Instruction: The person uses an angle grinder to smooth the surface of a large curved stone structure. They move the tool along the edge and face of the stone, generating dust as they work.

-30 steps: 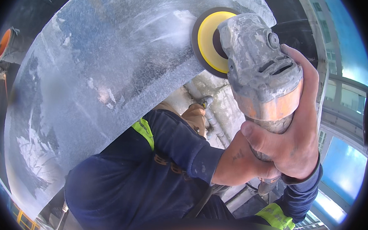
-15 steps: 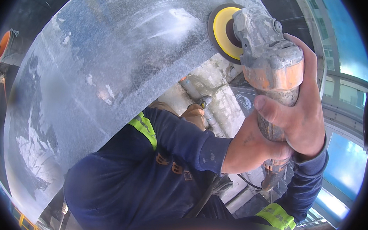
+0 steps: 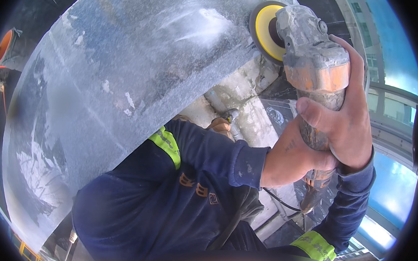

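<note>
Both my hands are closed on a dust-caked grey and orange power tool (image 3: 316,70), held upright at the right. My right hand (image 3: 348,128) wraps its body from the right, thumb across the front, index finger along the side. My left hand (image 3: 288,160) grips the lower body beneath it. The tool's round yellow pad with a dark rim (image 3: 266,32) is tilted at the upper edge of a large curved grey panel (image 3: 112,78), which is scuffed and whitened. Whether the pad touches it I cannot tell. A black cord (image 3: 281,200) runs near the tool's tail.
Below the panel lie a dirty concrete surface (image 3: 257,119), a grey pipe (image 3: 217,100) and a tan shape (image 3: 218,126) I cannot make out. An orange-mouthed cylinder (image 3: 4,46) is at the far left. Blue-glazed window framing (image 3: 390,187) runs down the right.
The tool and both my hands have moved up and to the right, carrying the pad along the panel's edge toward its top right corner. My grip looks the same.
</note>
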### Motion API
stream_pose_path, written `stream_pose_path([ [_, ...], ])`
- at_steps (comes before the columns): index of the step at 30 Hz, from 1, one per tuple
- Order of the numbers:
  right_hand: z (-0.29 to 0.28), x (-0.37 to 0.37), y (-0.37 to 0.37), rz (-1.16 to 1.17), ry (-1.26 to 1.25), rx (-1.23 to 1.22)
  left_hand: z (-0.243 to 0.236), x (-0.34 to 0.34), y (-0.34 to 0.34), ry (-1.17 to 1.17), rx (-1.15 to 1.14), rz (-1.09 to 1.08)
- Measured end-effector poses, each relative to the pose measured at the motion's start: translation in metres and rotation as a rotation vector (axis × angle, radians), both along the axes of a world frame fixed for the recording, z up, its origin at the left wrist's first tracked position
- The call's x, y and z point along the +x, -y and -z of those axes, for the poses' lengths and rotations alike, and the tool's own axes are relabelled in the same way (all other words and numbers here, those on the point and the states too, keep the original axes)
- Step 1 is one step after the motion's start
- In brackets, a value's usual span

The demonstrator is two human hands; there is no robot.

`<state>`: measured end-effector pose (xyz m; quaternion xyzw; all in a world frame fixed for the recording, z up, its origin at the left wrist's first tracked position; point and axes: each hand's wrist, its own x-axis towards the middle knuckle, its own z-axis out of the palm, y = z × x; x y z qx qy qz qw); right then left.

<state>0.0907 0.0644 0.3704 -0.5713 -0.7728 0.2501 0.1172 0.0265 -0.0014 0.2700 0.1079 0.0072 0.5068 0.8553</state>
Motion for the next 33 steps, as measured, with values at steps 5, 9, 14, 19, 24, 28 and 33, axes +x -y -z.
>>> stream_pose_path([
  [5,0.005,-0.004,0.010,-0.107,-0.109,-0.020,-0.003,-0.008,0.016,-0.037,0.006,-0.084],
  [9,-0.001,-0.001,-0.004,0.028,-0.025,-0.042,0.000,0.002,-0.002,0.068,-0.016,0.012],
  [14,-0.001,0.004,-0.010,0.064,0.032,-0.012,0.002,0.009,-0.010,0.055,-0.016,-0.044],
  [19,0.008,0.003,0.003,-0.106,-0.122,-0.023,0.002,0.001,0.007,0.024,-0.028,-0.049],
  [24,0.003,0.008,-0.011,0.022,-0.038,-0.038,0.002,0.012,-0.008,0.094,-0.061,-0.037],
  [28,0.000,0.013,-0.023,0.113,-0.015,-0.041,0.003,0.019,-0.026,0.060,-0.053,0.030],
  [33,0.005,0.009,-0.008,-0.025,-0.052,-0.038,-0.001,0.004,-0.002,-0.046,-0.017,-0.141],
])
